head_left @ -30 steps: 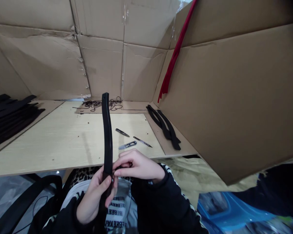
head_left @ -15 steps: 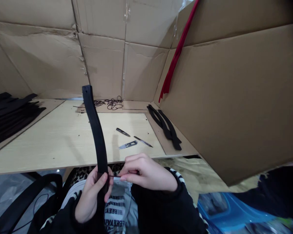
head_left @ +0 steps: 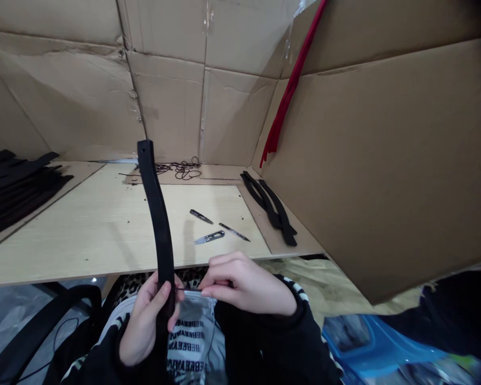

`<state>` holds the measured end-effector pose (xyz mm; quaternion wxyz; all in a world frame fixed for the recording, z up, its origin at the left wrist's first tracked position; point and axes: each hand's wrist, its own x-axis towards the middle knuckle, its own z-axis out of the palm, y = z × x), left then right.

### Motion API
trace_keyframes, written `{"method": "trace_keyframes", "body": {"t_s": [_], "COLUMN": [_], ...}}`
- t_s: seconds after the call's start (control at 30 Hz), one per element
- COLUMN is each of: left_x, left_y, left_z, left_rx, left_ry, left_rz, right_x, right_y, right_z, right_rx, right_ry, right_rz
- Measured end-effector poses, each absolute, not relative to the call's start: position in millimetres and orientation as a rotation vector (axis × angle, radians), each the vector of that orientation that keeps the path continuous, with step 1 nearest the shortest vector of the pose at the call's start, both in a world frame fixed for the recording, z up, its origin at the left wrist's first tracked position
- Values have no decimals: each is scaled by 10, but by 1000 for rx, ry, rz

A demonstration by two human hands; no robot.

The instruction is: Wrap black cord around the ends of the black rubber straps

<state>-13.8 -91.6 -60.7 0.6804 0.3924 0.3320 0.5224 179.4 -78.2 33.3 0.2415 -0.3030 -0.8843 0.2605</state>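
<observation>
A long black strap (head_left: 160, 224) with a small hole near its top end stands upright in front of me. My left hand (head_left: 150, 313) is closed around its lower part, thumb across the front. Beside it on the right, my right hand (head_left: 240, 283) pinches a thin dark cord (head_left: 190, 290) that runs taut to the strap's edge. Just beyond my hands, two thread snips, one dark (head_left: 201, 216) and one silver-bladed (head_left: 209, 237), lie on the table with a slim pointed tool (head_left: 234, 232).
Many black strips (head_left: 20, 187) are piled at the left, and a few more black straps (head_left: 270, 208) lie on the right. Tangled dark cord (head_left: 184, 170) rests at the back. Cardboard walls (head_left: 385, 160) enclose the table (head_left: 84, 230); a red strip (head_left: 292, 80) hangs in the corner.
My right hand has shifted slightly right, away from the strap, and a little more cord shows between the hands. My left hand has moved slightly left, while the strap's top leans a bit rightward.
</observation>
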Motion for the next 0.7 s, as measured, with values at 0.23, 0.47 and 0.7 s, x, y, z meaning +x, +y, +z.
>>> {"method": "trace_keyframes", "body": {"t_s": [0.23, 0.47, 0.7], "left_x": [-109, -301, -361], "left_y": [-941, -901, -889], "left_z": [-611, -469, -303], "left_rx": [842, 932, 950], "left_ry": [822, 609, 414], "left_rz": [1082, 906, 739], "right_x": [1809, 1750, 1644], "right_y": [-779, -791, -744], "right_z": [326, 307, 231], "right_rx": [-816, -778, -834], "right_ry": [-2413, -2411, -2432], "right_rz": [707, 732, 717]}}
